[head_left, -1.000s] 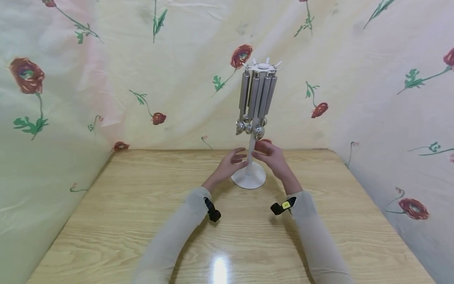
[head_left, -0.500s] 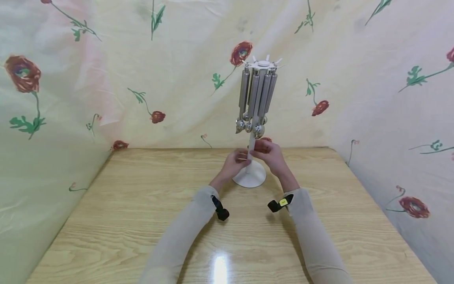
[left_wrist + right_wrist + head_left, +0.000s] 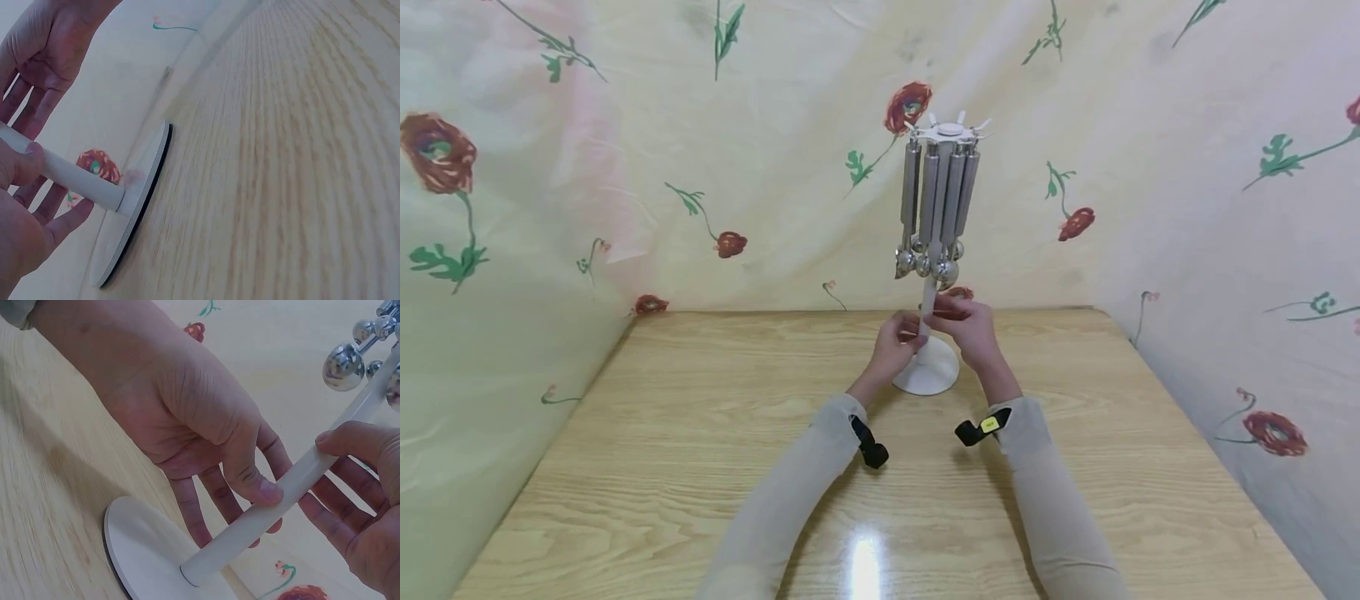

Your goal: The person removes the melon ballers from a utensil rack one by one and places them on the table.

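A pale cloth [image 3: 775, 125] printed with red flowers and green leaves is surrounding the back and both sides of a wood-grain tabletop [image 3: 700, 433], and a bright patch of light [image 3: 865, 571] is shining on its near part. Toward the back, right of centre, a white utensil stand [image 3: 928, 292] is standing with its round base [image 3: 928, 379] resting on the wood. Several metal utensils [image 3: 930, 192] with grey handles are hanging in a ring from the white hooked top [image 3: 951, 130], their shiny rounded ends pointing down around the pole.

Both of the person's hands are holding the pole between the utensils and the base. The left hand [image 3: 891, 348] is gripping it lower, its thumb pressing on one side and its fingers [image 3: 72, 219] curling around behind. The right hand [image 3: 973, 329] is pinching it just above (the right wrist view is showing this most clearly), the thumb lying on the pole and the fingers bending behind it. Light sleeves [image 3: 797, 479] are covering the forearms, and each wrist is carrying a small black device, the left one [image 3: 870, 444] plain and the right one [image 3: 981, 428] showing a yellow label.
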Demonstrator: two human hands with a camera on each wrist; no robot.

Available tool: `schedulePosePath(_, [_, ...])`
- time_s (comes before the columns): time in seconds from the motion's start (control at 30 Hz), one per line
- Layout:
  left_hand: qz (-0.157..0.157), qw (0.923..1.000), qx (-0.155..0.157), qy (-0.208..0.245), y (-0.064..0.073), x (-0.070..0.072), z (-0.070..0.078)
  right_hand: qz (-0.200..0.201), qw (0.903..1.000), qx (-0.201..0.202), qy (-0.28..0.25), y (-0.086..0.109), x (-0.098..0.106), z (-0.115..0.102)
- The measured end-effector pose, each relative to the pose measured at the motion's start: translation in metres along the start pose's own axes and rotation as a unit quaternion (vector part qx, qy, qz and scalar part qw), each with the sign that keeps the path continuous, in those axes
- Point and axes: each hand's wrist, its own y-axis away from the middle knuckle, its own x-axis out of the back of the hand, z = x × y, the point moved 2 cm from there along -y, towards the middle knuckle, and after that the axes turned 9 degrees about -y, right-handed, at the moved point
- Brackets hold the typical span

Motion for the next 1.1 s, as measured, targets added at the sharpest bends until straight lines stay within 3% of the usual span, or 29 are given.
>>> schedulePosePath(0.23, [0.032,0.9993,0.004,-0.020,0.006,0.018,-0.005,-0.028,0.9989,0.005,-0.036,-0.005,-0.021,0.003])
schedulePosePath(0.67, [0.072,0.9971,0.026,-0.003,0.023,0.064,-0.012,-0.076,0.9957,0.006,-0.052,-0.013,-0.073,0.008])
schedulePosePath(0.93, [0.080,0.9965,0.003,-0.024,0.029,0.099,-0.017,-0.096,0.9937,0.009,-0.057,-0.016,-0.108,0.004])
schedulePosePath(1.1, [0.079,0.9963,0.015,-0.031,0.033,0.119,-0.018,-0.102,0.9923,0.009,-0.070,-0.019,-0.128,0.003])
